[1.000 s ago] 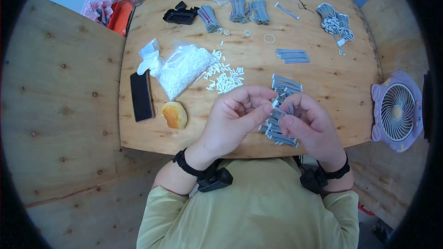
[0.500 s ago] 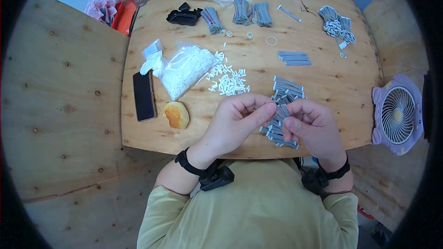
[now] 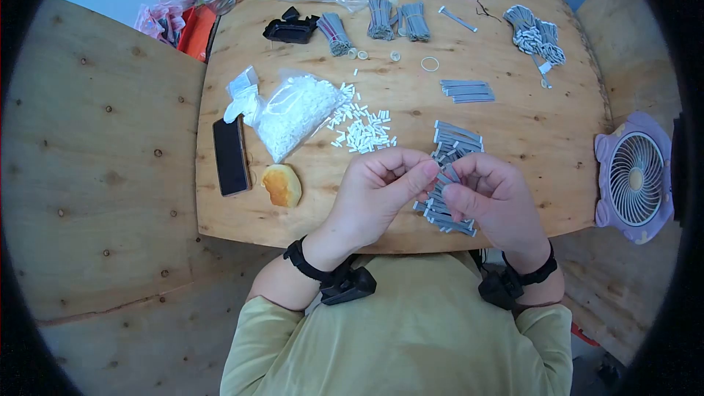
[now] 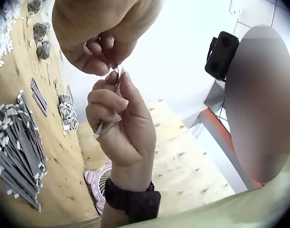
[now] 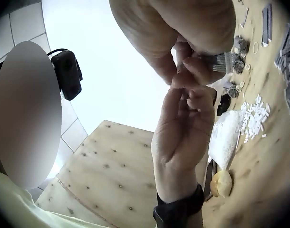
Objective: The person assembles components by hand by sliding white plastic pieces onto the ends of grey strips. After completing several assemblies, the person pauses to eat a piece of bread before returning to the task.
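Observation:
In front of the chest, my left hand [image 3: 378,194] and right hand [image 3: 495,194] meet fingertip to fingertip. My right thumb and fingers grip a short grey ribbon cable [image 3: 449,174], whose ribbed part also shows in the right wrist view beside the fingers. At its end, the left thumb and forefinger pinch; the tip itself is hidden by them. A pale end [image 4: 98,130] pokes out below the right hand's curled fingers in the left wrist view. Under the hands lies a pile of grey ribbon cables [image 3: 458,138] with white ends.
Small white tubes [image 3: 367,132] lie scattered beside a clear bag [image 3: 297,114] full of them. A phone [image 3: 231,155] and a bread bun [image 3: 281,185] are at left. Uncapped grey strips [image 3: 468,91] and tied bundles [image 3: 380,19] sit farther back. A purple fan [image 3: 632,176] stands right.
Both hands have shifted slightly, and the left fingertips have closed over the white end that showed a second ago. The grey cable stays in the right hand.

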`<state>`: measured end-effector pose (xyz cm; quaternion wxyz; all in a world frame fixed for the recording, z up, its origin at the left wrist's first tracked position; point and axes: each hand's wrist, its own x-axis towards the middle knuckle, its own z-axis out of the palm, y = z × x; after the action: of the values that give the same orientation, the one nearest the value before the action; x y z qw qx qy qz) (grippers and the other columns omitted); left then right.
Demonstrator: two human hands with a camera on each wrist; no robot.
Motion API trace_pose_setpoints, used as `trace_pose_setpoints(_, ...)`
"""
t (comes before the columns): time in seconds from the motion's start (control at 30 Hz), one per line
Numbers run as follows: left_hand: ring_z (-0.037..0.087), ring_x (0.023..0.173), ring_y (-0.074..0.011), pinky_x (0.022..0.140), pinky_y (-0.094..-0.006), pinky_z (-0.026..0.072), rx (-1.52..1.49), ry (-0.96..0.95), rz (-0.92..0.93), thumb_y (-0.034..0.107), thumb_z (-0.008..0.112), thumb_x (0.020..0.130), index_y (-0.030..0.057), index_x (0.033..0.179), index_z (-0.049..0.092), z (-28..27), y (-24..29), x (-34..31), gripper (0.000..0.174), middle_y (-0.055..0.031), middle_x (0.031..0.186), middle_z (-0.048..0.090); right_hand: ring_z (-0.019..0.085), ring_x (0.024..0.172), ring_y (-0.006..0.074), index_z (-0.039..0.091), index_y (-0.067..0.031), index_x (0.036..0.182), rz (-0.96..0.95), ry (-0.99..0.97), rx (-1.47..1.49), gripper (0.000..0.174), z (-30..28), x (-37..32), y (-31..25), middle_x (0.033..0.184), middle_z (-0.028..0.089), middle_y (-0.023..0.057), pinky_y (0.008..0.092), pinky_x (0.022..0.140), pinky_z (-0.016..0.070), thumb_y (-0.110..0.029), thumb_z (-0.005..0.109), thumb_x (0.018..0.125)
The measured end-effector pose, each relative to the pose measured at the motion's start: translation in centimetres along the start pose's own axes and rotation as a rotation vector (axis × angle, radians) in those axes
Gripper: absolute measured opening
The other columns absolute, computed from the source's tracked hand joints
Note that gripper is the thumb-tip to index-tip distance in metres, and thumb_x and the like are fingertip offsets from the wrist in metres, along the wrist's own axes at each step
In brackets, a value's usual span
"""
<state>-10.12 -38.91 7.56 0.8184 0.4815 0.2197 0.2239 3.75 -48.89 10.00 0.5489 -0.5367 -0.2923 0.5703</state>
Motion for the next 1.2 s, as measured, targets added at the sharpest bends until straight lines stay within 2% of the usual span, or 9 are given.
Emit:
trace_pose_setpoints(0.23,0.056,0.073,-0.0093,0.065,-0.0217,0.0466,-0.189,-0.031,-0.105,0.009,0.054,0.083,-0.0009,0.094,0.056,-0.2,0.5,0.0,0.015,-0.0046,0.081,0.059,0.044,0.053,0.0003,0.054,-0.0027,0.081,-0.034,-0.005,0.023,0.013,-0.3,0.2,0.2,0.064,0.050,-0.0045,0.0148,0.045,0.0343,-0.015,0.057,0.082)
trace_pose_setpoints(0.43,0.058,0.072,-0.0121,0.064,-0.0228,0.0491,-0.373,-0.125,-0.199,0.006,0.052,0.083,-0.0005,0.092,0.054,-0.4,0.8,0.0,0.012,-0.0077,0.080,0.060,0.042,0.053,-0.0007,0.053,-0.0030,0.080,-0.040,-0.048,0.040,0.010,-0.6,0.2,0.1,0.064,0.049,-0.0056,0.0146,0.045,0.0327,-0.012,0.056,0.081)
trace_pose_setpoints(0.53,0.057,0.068,-0.0109,0.062,-0.0219,0.0475,-0.410,-0.071,-0.191,0.007,0.053,0.082,0.0003,0.092,0.054,-0.2,0.8,0.3,0.012,-0.0064,0.077,0.059,0.041,0.053,-0.0006,0.052,-0.0031,0.080,-0.058,-0.027,0.059,0.007,-0.7,0.4,0.3,0.064,0.048,-0.0053,0.0149,0.045,0.0320,-0.010,0.056,0.081)
trace_pose_setpoints(0.67,0.051,0.060,-0.0078,0.056,-0.0191,0.0414,0.048,0.198,0.094,0.008,0.053,0.083,0.0016,0.092,0.054,-2.2,-0.8,1.9,0.011,-0.0025,0.071,0.056,0.039,0.050,0.0008,0.052,-0.0027,0.079,-0.077,0.080,0.154,0.004,-1.4,0.8,0.5,0.062,0.047,-0.0040,0.0160,0.044,0.0306,-0.006,0.054,0.080)
trace_pose_setpoints(0.77,0.050,0.061,-0.0071,0.056,-0.0193,0.0410,0.206,0.226,0.015,0.009,0.053,0.083,0.0011,0.087,0.055,-4.1,-1.8,2.1,0.009,-0.0025,0.072,0.056,0.037,0.047,0.0025,0.051,-0.0018,0.078,-0.102,0.152,0.153,0.004,-2.2,0.7,0.6,0.060,0.046,-0.0026,0.0166,0.043,0.0296,-0.004,0.053,0.080)
trace_pose_setpoints(0.87,0.049,0.060,-0.0062,0.054,-0.0191,0.0396,0.580,0.234,-0.056,0.010,0.057,0.080,0.0008,0.083,0.057,-6.0,-4.1,2.0,0.010,-0.0022,0.072,0.057,0.037,0.046,0.0034,0.051,-0.0010,0.078,-0.121,0.178,0.187,0.004,-3.5,0.5,1.4,0.059,0.046,-0.0019,0.0169,0.042,0.0293,-0.004,0.053,0.080)
trace_pose_setpoints(0.97,0.049,0.060,-0.0077,0.050,-0.0193,0.0385,0.976,0.259,0.192,0.009,0.063,0.074,0.0014,0.081,0.057,-7.2,-6.5,2.0,0.012,-0.0021,0.070,0.055,0.037,0.046,0.0036,0.051,-0.0008,0.078,-0.117,0.218,0.209,0.005,-3.9,0.4,1.8,0.059,0.045,-0.0018,0.0169,0.042,0.0290,-0.004,0.052,0.080)
trace_pose_setpoints(1.07,0.049,0.061,-0.0128,0.052,-0.0234,0.0385,1.147,0.272,0.316,0.007,0.068,0.067,0.0035,0.084,0.058,-7.1,-7.5,2.5,0.020,-0.0032,0.067,0.051,0.037,0.046,0.0037,0.051,-0.0009,0.078,-0.115,0.207,0.214,0.004,-4.2,0.5,2.1,0.058,0.045,-0.0019,0.0167,0.042,0.0290,-0.004,0.052,0.080)
trace_pose_setpoints(1.2,0.047,0.065,-0.0201,0.059,-0.0300,0.0387,1.244,0.317,0.367,0.007,0.069,0.062,0.0043,0.082,0.058,-6.9,-7.3,3.4,0.022,-0.0056,0.067,0.049,0.037,0.046,0.0038,0.051,-0.0010,0.078,-0.103,0.210,0.220,0.005,-4.3,0.6,2.2,0.058,0.045,-0.0020,0.0167,0.042,0.0291,-0.005,0.053,0.080)
